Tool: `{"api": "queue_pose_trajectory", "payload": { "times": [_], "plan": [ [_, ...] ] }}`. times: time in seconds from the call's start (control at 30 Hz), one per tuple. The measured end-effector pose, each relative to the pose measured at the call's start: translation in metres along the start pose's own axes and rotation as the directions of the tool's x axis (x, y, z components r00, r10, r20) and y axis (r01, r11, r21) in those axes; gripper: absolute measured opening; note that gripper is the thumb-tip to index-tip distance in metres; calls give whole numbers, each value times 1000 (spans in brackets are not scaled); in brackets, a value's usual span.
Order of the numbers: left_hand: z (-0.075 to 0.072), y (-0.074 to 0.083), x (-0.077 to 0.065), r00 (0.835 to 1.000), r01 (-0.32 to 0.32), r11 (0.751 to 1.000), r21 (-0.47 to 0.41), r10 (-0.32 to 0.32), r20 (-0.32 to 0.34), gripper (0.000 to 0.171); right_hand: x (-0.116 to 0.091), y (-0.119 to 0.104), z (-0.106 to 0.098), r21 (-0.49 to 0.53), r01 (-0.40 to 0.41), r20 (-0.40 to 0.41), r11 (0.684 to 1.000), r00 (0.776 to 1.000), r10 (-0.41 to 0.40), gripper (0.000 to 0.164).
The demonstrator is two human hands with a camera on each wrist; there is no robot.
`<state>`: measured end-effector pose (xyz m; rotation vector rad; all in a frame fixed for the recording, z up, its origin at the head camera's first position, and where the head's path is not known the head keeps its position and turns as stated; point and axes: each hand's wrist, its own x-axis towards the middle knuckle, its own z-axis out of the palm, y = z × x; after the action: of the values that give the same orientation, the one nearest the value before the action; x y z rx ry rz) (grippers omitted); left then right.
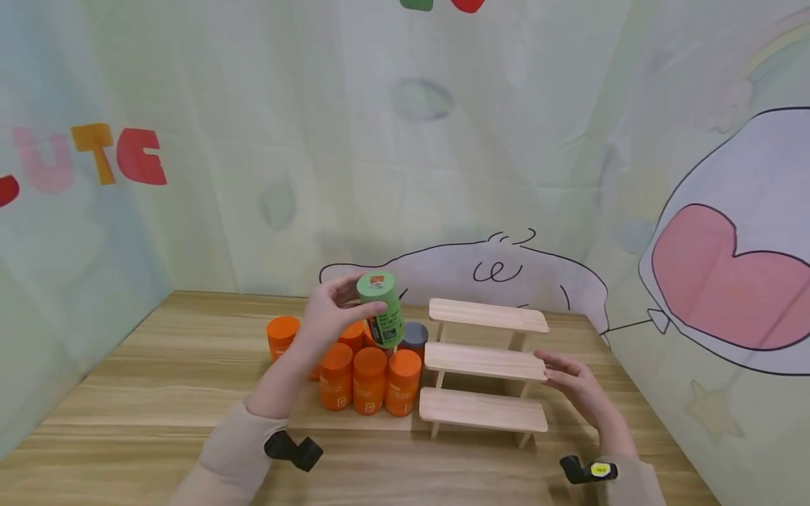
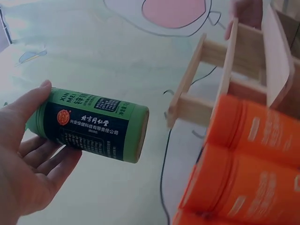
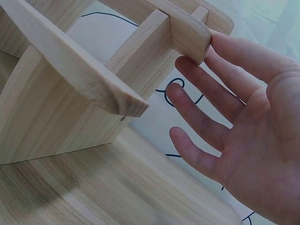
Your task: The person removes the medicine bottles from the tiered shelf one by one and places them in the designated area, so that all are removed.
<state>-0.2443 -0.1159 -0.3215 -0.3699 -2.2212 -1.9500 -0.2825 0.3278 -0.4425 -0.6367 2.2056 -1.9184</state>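
Note:
A green supplement canister (image 1: pixel 387 316) with a dark label is held up in my left hand (image 1: pixel 335 307), above the group of orange canisters (image 1: pixel 369 379). The left wrist view shows the thumb on one side of the green canister (image 2: pixel 93 124) and the fingers on the other. At the right end of a three-tier wooden shelf stand (image 1: pixel 484 360), my right hand (image 1: pixel 572 386) touches the middle board. In the right wrist view its fingers are spread and mostly straight, with the uppermost digits partly behind the board's end (image 3: pixel 190 35).
Several orange canisters crowd the table just left of the stand. A canister with a dark grey-blue lid (image 1: pixel 415 332) stands behind them, partly hidden. The wood-grain table (image 1: pixel 158 379) meets printed curtains (image 1: pixel 266 176) at the back and sides.

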Motion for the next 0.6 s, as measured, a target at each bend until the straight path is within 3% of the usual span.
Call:
{"api": "queue_pose_trajectory", "payload": {
  "times": [0.37,0.6],
  "plan": [
    [-57,7,-8,998,57,985,166,-55,-14,64,0,-1,2,15,6,15,1000,1000,-6,41],
    [-85,0,-16,996,69,960,272,-80,28,66,0,-1,2,25,21,16,999,1000,-21,44]
  ]
}}
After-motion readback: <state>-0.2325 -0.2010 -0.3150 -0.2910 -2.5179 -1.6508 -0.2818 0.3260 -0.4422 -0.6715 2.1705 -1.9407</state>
